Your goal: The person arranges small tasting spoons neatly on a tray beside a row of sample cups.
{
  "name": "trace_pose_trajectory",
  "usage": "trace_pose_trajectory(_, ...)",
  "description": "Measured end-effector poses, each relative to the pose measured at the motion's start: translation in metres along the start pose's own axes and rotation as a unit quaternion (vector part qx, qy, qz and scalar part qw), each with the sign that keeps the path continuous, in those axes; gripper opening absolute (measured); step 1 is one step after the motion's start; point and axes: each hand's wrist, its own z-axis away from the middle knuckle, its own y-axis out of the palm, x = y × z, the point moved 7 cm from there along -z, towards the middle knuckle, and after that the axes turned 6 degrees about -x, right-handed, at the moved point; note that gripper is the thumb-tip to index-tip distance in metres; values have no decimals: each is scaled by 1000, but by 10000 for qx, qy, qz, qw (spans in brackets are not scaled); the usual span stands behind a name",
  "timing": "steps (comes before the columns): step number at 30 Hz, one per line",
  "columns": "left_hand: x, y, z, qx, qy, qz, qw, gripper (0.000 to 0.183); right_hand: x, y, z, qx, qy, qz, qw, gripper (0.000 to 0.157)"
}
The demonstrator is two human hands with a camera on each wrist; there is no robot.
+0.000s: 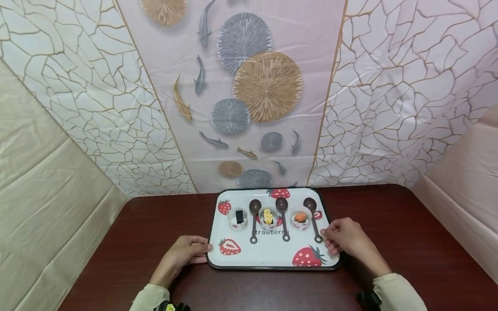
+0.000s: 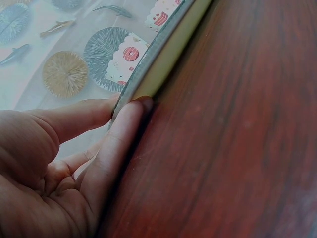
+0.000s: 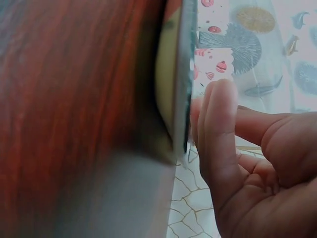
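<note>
A white strawberry-print tray (image 1: 268, 255) with a dark rim lies on the table. My left hand (image 1: 186, 251) grips its left edge, with the thumb over the rim and fingers beneath in the left wrist view. Over the tray's right side, my right hand (image 1: 346, 237) has its fingertips close to a brown spoon's handle (image 1: 317, 231); contact cannot be made out. Two more brown spoons (image 1: 253, 222) (image 1: 284, 222) lie between the paper cups. One cup (image 1: 232, 223) holds a black piece, the middle cup (image 1: 261, 222) a yellow-topped one, the right cup (image 1: 307, 224) an orange-topped one.
The dark red-brown table (image 1: 116, 259) extends around the tray. Behind it hangs a patterned cloth (image 1: 194, 129) with fish and round motifs. Beige cloth panels (image 1: 39, 194) border the left and right sides.
</note>
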Motion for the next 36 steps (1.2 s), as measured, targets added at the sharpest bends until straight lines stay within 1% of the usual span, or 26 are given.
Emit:
trace_pose_trajectory(2, 0, 0, 1, -10, -5, -7, 10000, 48, 2, -2, 1, -23, -99, 101, 9999, 17)
trace_pose_trajectory(7, -1, 0, 0, -34, 0, -13, 10000, 48, 4, -9, 2, -245, -274, 504, 9980, 14)
trace_pose_trajectory(10, -2, 1, -2, -12, 22, -45, 10000, 49, 4, -13, 2, -356, -342, 637, 9967, 13)
trace_pose_trajectory(15, 0, -2, -2, -60, -60, -48, 10000, 50, 6, -19, 3, -559, -531, 917, 9928, 13)
trace_pose_trajectory(18, 1, -3, -1, -86, -98, 8, 9999, 49, 5, -23, 3, -711, -563, 1101, 9898, 14)
trace_pose_trajectory(20, 1, -2, -1, -59, -85, 38, 9999, 49, 4, -25, 3, -788, -507, 1168, 9887, 14)
trace_pose_trajectory(25, 1, -2, 0, -56, -60, 38, 10000, 49, 0, -28, 2, -870, -473, 1226, 9875, 16)
trace_pose_trajectory(31, 1, -1, -1, 8, -52, 87, 9999, 50, -3, -34, 0, -1003, -701, 1639, 9789, 20)
trace_pose_trajectory(36, 3, 0, -2, 4, -79, 109, 9999, 50, -5, -33, -3, -930, -815, 1769, 9764, 22)
